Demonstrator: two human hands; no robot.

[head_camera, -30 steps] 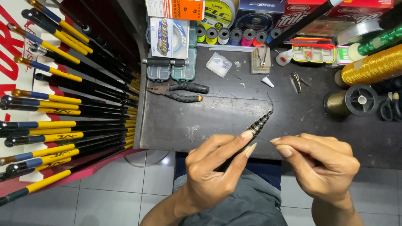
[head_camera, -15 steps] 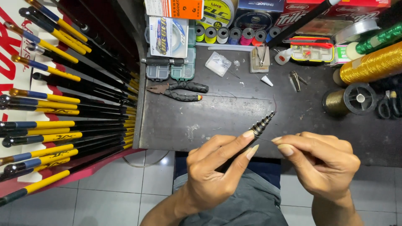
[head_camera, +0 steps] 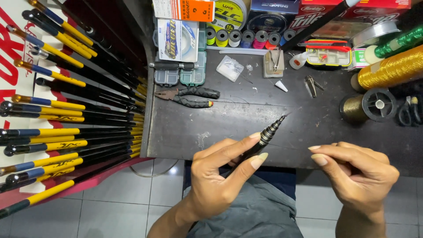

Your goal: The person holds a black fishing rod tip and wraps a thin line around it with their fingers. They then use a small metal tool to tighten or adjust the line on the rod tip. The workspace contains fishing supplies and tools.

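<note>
My left hand point(head_camera: 220, 172) pinches a thin black rod tip point(head_camera: 268, 133) with ringed segments, pointing up and right over the dark workbench point(head_camera: 246, 123). My right hand point(head_camera: 357, 172) hovers to the right of it with thumb and forefinger pressed together; anything pinched between them, such as a fine thread, is too thin to see. The rod's lower part is hidden behind my left hand.
Black pliers point(head_camera: 191, 97) lie on the bench above my left hand. Black and yellow fishing rods point(head_camera: 66, 128) are racked at the left. Thread spools point(head_camera: 246, 37), small tackle boxes point(head_camera: 180, 75), a gold thread spool point(head_camera: 390, 70) and a reel spool point(head_camera: 370, 105) crowd the back and right.
</note>
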